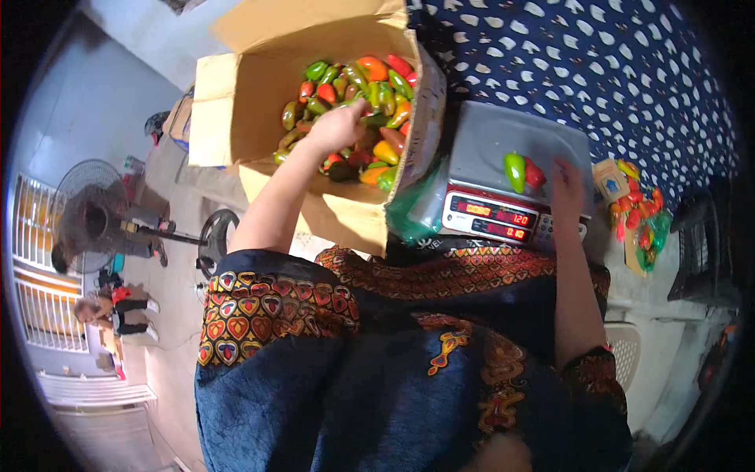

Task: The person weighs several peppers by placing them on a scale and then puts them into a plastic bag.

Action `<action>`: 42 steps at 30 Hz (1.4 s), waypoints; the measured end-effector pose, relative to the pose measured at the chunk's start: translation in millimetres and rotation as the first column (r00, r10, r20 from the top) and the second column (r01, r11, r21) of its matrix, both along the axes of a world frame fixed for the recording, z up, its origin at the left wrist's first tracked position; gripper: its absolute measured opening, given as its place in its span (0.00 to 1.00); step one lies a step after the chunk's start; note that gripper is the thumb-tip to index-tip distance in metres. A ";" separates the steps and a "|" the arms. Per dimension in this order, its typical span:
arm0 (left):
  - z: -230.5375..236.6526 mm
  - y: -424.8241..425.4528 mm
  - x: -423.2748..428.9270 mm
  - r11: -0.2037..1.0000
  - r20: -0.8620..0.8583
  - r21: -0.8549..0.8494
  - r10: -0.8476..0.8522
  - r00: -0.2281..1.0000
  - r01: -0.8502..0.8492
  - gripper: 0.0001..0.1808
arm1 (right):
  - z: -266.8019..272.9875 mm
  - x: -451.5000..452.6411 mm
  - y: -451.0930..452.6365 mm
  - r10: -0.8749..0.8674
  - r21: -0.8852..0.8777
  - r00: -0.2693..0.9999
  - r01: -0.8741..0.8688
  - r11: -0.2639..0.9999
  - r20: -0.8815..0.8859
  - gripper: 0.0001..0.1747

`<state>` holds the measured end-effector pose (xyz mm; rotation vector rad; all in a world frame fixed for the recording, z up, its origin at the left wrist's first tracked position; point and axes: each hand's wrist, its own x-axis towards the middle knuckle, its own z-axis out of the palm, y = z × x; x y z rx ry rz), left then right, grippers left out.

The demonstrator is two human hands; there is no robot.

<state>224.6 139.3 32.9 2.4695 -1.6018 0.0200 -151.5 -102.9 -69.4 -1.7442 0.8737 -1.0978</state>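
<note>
My left hand (339,128) reaches into an open cardboard box (265,106), its fingertips among green, red and orange peppers (386,97). Whether those fingers grip a pepper cannot be made out. Right of the box is a digital weighing scale (489,133) with a grey platform and lit red displays. A light green pepper (515,171) and a red pepper (535,173) lie side by side on the platform. Over its right part is my right hand (568,180), blurred, just right of the red pepper and apart from it. No item shows in that hand.
A green plastic bag (416,209) is between box and scale. Dark blue patterned cloth (531,53) spreads beyond the scale. More peppers (634,206) lie at the right by a small cardboard piece (611,177). A pedestal fan (94,215) and a seated person (112,310) are at the left.
</note>
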 end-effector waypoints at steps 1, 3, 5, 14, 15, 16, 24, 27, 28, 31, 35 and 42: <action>-11.9 -7.7 -5.1 0.995 0.058 -0.010 -0.102 0.993 0.103 0.27 | -0.9 2.9 -2.5 0.011 0.028 1.000 -0.011 1.000 0.015 0.16; -32.5 -12.4 -8.9 0.970 0.160 0.011 -0.240 0.957 0.242 0.31 | 1.1 2.8 -7.0 -0.011 0.060 1.000 0.009 0.998 0.025 0.17; -36.3 -20.7 -18.1 0.953 -0.075 -0.005 -0.304 0.950 0.304 0.26 | 7.9 -2.2 -10.0 0.051 0.232 0.998 -0.060 0.971 0.042 0.18; 21.5 18.5 -54.2 0.925 -0.182 -0.359 0.063 0.981 -0.126 0.19 | 38.3 -16.1 -10.8 -0.011 0.577 0.904 -0.263 0.773 0.427 0.17; 30.9 21.9 -60.7 0.888 -0.262 -0.435 0.029 0.965 -0.145 0.19 | 38.0 -14.2 -10.5 0.006 0.581 0.893 -0.298 0.757 0.450 0.17; 37.3 25.6 -64.4 0.884 -0.261 -0.448 0.017 0.965 -0.137 0.18 | 35.0 -14.3 -13.0 0.033 0.572 0.884 -0.330 0.751 0.466 0.17; 34.9 53.4 -21.6 0.684 -0.421 -0.659 0.008 0.907 -0.312 0.16 | 19.2 -14.9 -11.7 0.097 0.501 0.928 -0.281 0.818 0.361 0.17; 25.7 55.7 -15.0 0.557 -0.672 -0.683 -0.227 0.705 -0.472 0.13 | 13.5 -18.6 -10.2 0.092 0.455 0.937 -0.248 0.855 0.338 0.15; 25.0 58.6 -16.0 0.718 -0.771 -0.511 -0.140 0.621 -0.473 0.14 | 3.0 -21.0 -11.6 0.012 0.517 0.931 -0.213 0.829 0.365 0.14; 17.3 74.9 -13.2 0.968 -0.747 -0.218 -0.083 0.659 -0.126 0.15 | 14.2 -14.7 -9.5 0.006 0.549 0.926 -0.229 0.804 0.377 0.13; 25.7 52.8 -32.6 0.985 -0.464 0.012 -0.145 0.874 0.170 0.14 | 16.2 -13.3 -4.3 0.026 0.568 0.934 -0.240 0.788 0.357 0.13; -4.2 11.2 26.5 0.996 -0.394 -0.080 -0.075 0.916 0.047 0.15 | 22.8 -9.0 4.5 0.072 0.558 0.957 -0.223 0.799 0.280 0.12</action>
